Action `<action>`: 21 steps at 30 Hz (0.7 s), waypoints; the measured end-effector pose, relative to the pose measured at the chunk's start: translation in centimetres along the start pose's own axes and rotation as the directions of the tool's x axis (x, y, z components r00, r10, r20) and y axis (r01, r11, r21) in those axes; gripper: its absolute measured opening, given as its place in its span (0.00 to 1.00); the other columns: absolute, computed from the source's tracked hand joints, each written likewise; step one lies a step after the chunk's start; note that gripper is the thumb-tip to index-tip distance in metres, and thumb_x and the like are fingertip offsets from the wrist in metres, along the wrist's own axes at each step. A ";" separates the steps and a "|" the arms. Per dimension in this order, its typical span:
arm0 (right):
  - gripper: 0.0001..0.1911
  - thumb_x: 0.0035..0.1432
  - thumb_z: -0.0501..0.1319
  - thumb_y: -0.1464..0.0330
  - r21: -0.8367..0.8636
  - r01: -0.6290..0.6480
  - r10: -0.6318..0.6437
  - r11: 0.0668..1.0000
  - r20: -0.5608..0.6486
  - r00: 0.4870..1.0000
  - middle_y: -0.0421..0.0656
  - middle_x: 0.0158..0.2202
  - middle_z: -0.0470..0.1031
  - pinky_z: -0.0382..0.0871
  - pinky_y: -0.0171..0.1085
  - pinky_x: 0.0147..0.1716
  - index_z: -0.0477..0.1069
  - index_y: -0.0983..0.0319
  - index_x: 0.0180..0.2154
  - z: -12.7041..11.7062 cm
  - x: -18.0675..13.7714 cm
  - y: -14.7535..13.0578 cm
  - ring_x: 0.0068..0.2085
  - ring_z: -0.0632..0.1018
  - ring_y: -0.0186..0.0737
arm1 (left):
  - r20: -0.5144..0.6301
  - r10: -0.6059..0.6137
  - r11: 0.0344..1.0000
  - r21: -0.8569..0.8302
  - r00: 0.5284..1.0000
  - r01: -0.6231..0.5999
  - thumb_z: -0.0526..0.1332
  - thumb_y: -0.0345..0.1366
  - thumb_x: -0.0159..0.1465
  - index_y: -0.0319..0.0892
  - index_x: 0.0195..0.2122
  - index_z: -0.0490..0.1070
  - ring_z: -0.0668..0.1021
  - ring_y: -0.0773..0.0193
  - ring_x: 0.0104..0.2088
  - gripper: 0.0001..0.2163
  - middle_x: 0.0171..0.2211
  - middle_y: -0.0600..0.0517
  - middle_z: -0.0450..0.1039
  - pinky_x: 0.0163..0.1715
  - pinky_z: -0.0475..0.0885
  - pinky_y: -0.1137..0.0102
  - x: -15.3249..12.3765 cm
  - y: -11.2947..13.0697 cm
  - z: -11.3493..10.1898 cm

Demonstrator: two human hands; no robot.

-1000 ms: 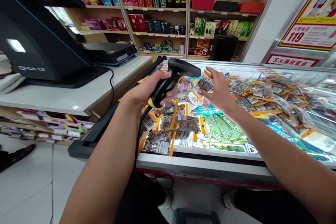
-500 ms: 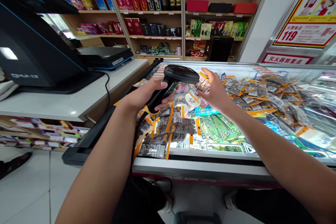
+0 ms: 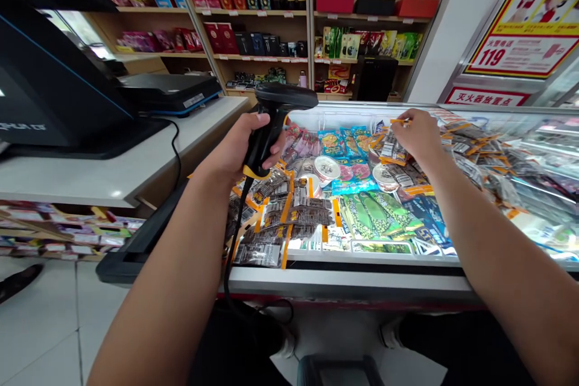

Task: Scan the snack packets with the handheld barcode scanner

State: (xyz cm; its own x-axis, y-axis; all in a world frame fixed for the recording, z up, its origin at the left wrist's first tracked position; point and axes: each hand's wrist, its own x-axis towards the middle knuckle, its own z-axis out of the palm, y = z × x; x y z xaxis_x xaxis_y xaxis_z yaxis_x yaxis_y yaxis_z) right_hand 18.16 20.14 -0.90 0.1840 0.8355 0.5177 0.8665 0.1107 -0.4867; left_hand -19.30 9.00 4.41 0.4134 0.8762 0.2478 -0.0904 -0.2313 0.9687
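My left hand [image 3: 253,145] is wrapped round the grip of a black barcode scanner [image 3: 286,96], holding it above the glass-topped freezer's left part, with the scanner head pointing right. A cable runs down from its yellow-ringed base. Farther right, my right hand [image 3: 418,136] pinches the orange top edge of a small clear packet [image 3: 391,149] with dark contents and a printed label. That packet is at the left end of a heap of similar packets [image 3: 474,154]. Below the scanner lies another group of these packets [image 3: 294,211], overlapping near the front edge.
Inside the freezer are green pea-patterned packs [image 3: 380,214], blue packs [image 3: 355,175] and round white-lidded tubs [image 3: 326,167]. A white counter [image 3: 90,184] with a dark checkout machine [image 3: 58,78] and flat scale [image 3: 169,93] stands left. Stocked shelves [image 3: 253,12] line the back.
My right hand has moved right, away from the scanner, to the packet heap, and its fingers have closed on a packet. My left hand with the scanner has shifted slightly left and up.
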 end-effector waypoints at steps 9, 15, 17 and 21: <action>0.12 0.62 0.63 0.65 0.033 0.326 -0.323 0.945 -0.070 0.944 0.57 0.52 0.75 0.62 0.58 0.58 0.77 0.61 0.45 -1.2 -2.0 -3.1 0.58 0.70 0.60 | -0.050 -0.015 1.000 -0.002 0.999 0.015 0.59 0.51 0.62 0.42 0.30 0.63 0.65 0.69 0.13 0.16 0.18 0.53 0.66 0.13 0.59 0.73 0.0 -0.3 0.1; 0.27 0.51 0.73 0.48 0.529 0.309 -0.612 0.790 0.673 0.414 0.45 0.49 0.80 0.74 0.52 0.47 0.77 0.50 0.50 -1.1 -10.5 -11.4 0.48 0.79 0.56 | -0.049 -0.007 1.000 0.015 0.999 0.007 0.58 0.48 0.63 0.41 0.31 0.65 0.65 0.70 0.13 0.14 0.19 0.53 0.66 0.13 0.59 0.74 0.0 -0.3 0.5; 0.34 0.45 0.75 0.46 0.512 0.339 -0.611 0.789 0.713 0.344 0.46 0.50 0.79 0.75 0.52 0.46 0.76 0.51 0.52 -0.6 -11.9 -11.9 0.48 0.79 0.59 | -0.043 0.006 1.000 0.017 0.999 -0.006 0.57 0.47 0.63 0.41 0.32 0.66 0.65 0.70 0.13 0.13 0.19 0.54 0.66 0.13 0.60 0.74 0.0 -0.3 0.6; 0.33 0.48 0.75 0.49 0.468 0.353 -0.581 0.811 0.720 0.379 0.48 0.54 0.78 0.75 0.54 0.49 0.76 0.53 0.54 -0.1 -10.9 -10.9 0.52 0.79 0.61 | -0.028 0.016 0.999 0.032 0.999 -0.016 0.56 0.46 0.64 0.40 0.33 0.66 0.66 0.71 0.14 0.13 0.20 0.54 0.65 0.14 0.61 0.74 -0.1 -0.4 0.7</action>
State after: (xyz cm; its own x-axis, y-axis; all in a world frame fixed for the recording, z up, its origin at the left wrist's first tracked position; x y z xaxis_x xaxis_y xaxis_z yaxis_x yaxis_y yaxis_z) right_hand 6.72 9.79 -1.13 -0.7675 0.6404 -0.0278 0.5504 0.6361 -0.5408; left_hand -18.69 8.74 4.04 0.3866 0.8836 0.2641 -0.0678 -0.2583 0.9637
